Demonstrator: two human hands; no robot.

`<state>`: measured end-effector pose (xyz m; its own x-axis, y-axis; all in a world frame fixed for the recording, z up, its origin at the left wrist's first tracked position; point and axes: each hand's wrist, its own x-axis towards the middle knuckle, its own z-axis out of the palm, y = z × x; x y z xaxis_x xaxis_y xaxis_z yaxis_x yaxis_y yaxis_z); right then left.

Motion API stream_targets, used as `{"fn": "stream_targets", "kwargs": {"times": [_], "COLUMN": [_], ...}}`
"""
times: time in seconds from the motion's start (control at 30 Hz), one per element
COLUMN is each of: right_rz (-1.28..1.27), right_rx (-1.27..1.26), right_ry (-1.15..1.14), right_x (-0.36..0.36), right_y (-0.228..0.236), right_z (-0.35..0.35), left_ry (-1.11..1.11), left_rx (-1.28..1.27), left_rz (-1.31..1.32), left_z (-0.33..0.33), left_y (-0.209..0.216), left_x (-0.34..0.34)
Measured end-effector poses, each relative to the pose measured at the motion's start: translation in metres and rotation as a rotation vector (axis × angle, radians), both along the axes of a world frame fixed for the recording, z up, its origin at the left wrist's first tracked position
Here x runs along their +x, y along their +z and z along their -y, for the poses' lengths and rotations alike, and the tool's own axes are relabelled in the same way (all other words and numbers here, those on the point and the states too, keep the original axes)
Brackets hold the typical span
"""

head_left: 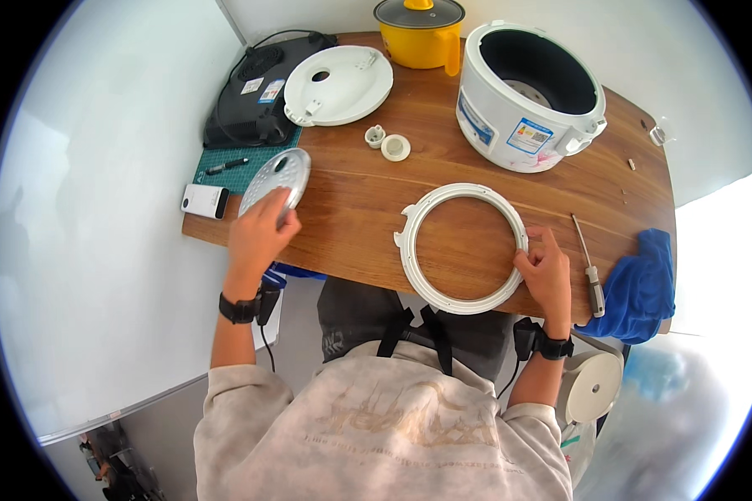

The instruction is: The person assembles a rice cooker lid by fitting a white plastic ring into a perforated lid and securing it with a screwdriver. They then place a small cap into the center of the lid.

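My left hand (259, 236) rests on a round perforated metal plate (277, 177) near the table's left front corner, fingers closed over its near edge. My right hand (547, 269) grips the right side of a white plastic ring (459, 247) that lies flat on the wooden table (359, 200). Behind the ring stands an open white rice cooker body (528, 96) without its lid. A white round lid cover (338, 85) lies at the back left, and two small white caps (388, 142) sit between it and the ring.
A screwdriver (589, 267) and a blue cloth (639, 288) lie at the right edge. A yellow pot with a glass lid (420, 32) stands at the back. A black cooktop (261, 88), a green mat with a pen (226, 166) and a white phone-like block (204, 200) are on the left.
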<state>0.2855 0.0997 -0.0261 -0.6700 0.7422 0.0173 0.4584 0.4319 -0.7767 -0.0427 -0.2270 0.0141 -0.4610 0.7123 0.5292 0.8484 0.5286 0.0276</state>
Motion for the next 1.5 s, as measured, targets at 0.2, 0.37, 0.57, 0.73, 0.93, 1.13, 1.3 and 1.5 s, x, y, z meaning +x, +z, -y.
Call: {"fn": "stream_targets", "kwargs": {"times": [0.2, 0.37, 0.57, 0.73, 0.93, 1.13, 1.3, 1.5], "right_rz": [-0.031, -0.036, -0.128, -0.232, -0.236, -0.123, -0.067, -0.058], "right_rx": [0.013, -0.001, 0.005, -0.210, -0.107, -0.193, -0.181, -0.067], "right_ry": [-0.002, -0.034, -0.142, -0.028, 0.036, -0.086, -0.118, -0.158], "right_x": [-0.001, 0.001, 0.004, 0.006, -0.001, 0.008, 0.016, 0.011], "right_y": [0.003, 0.000, 0.013, 0.044, 0.053, 0.043, 0.032, 0.024], "right_z": [0.004, 0.006, 0.021, 0.045, 0.073, 0.064, 0.055, 0.042], "left_ry": [0.429, 0.165, -0.061, -0.275, -0.287, -0.249, -0.191, -0.324], "left_rx": [0.295, 0.762, 0.837, 0.663, 0.462, 0.057, -0.045, -0.122], "left_rz": [0.191, 0.791, 1.480, 1.802, 1.766, 1.346, 1.248, 0.949], "left_z": [0.036, 0.020, -0.050, -0.088, -0.099, -0.098, -0.109, -0.128], "left_y": [0.045, 0.047, 0.006, 0.000, -0.006, 0.002, 0.008, -0.003], "left_x": [-0.019, -0.022, 0.014, 0.043, 0.057, 0.062, 0.076, 0.075]}}
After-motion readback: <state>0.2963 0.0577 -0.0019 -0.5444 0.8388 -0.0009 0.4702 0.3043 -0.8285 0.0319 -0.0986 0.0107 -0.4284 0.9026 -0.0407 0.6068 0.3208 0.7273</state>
